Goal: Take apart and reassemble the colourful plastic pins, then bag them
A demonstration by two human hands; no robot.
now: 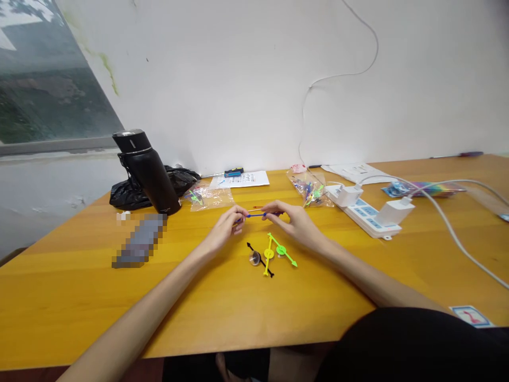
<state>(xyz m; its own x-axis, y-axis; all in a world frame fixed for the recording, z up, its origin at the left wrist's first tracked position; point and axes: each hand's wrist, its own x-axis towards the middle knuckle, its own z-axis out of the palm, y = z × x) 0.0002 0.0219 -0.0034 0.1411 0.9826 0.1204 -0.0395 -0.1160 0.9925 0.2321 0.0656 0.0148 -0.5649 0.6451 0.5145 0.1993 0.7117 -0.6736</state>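
Observation:
My left hand (pixel 226 225) and my right hand (pixel 292 220) meet over the middle of the yellow wooden table (pixel 79 302). Both pinch the ends of a thin blue plastic stick (pixel 258 215), held level just above the tabletop. Just in front of my hands lie three small spinner-like pieces on the table: a black stick with a clear disc (pixel 256 258), a yellow stick with a yellow disc (pixel 269 254), and a green stick with a green disc (pixel 283 250).
A black flask (pixel 145 170) stands at the back left before a black bag (pixel 127 193). Clear bags of coloured parts (pixel 209 197) (pixel 310 187), a paper sheet (pixel 242 179), a screwdriver (pixel 233 172) and a white power strip (pixel 368 212) with chargers lie behind.

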